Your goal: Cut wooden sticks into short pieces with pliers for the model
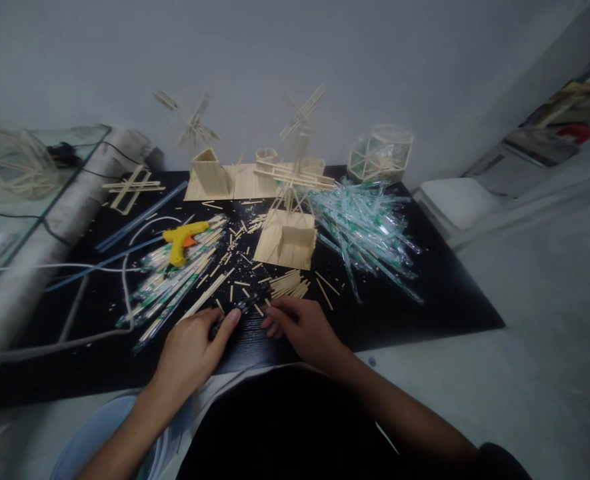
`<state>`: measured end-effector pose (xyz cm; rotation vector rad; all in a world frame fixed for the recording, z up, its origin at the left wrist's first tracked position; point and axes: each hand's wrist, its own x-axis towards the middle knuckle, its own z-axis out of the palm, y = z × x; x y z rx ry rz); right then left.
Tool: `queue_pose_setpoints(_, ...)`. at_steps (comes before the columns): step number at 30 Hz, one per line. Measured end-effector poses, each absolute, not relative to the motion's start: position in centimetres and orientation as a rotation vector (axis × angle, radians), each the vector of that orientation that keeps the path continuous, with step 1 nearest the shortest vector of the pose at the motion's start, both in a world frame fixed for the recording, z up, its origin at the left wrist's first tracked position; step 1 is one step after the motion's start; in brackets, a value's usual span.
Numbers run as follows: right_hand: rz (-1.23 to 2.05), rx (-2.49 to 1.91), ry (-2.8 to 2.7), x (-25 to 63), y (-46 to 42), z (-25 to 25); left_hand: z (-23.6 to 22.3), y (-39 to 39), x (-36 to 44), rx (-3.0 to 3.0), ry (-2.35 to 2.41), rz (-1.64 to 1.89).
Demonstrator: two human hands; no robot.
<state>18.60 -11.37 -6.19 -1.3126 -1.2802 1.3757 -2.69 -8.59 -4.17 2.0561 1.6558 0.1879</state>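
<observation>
My left hand [192, 343] rests at the near part of the black table, its thumb apart from the curled fingers. A short wooden piece lies by its index fingertip, and a small dark, shiny item [245, 305], too blurred to name, is just past the thumb. My right hand [299, 323] pinches a short wooden stick [268, 303] between thumb and index finger. Beyond it lies a pile of cut sticks [289, 285]. A wooden windmill model [287, 243] on a square base stands behind that pile.
On the left, a yellow glue gun [177, 243] with a white cord lies on wrapped sticks [175, 293]. Clear-and-green wrappers [365, 227] heap at right. More windmill parts [209, 173] and a faceted stick frame [382, 153] stand along the wall. Offcuts litter the middle.
</observation>
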Motion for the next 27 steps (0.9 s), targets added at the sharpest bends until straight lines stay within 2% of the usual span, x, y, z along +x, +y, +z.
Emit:
queue_pose_setpoints(8,1.337,-1.317,-1.250,19.8,-11.6,-6.5,-5.1,-8.1,-2.7,1.844,1.585,0.405)
queue_pose_setpoints(15,0.779,-1.714,-1.509,22.2,-9.7,-6.9,-5.9,-4.7,-0.5,1.896,1.681,0.475)
queue_pose_setpoints(18,0.736,-1.820,-1.533,22.6,-8.6,-7.0,-6.4,-1.7,1.0,1.777,1.632,0.589)
queue_pose_setpoints(27,0.605,-1.749,-1.537,23.0,-9.3,-7.4,-6.6,1.1,3.8,1.837,1.669,0.505)
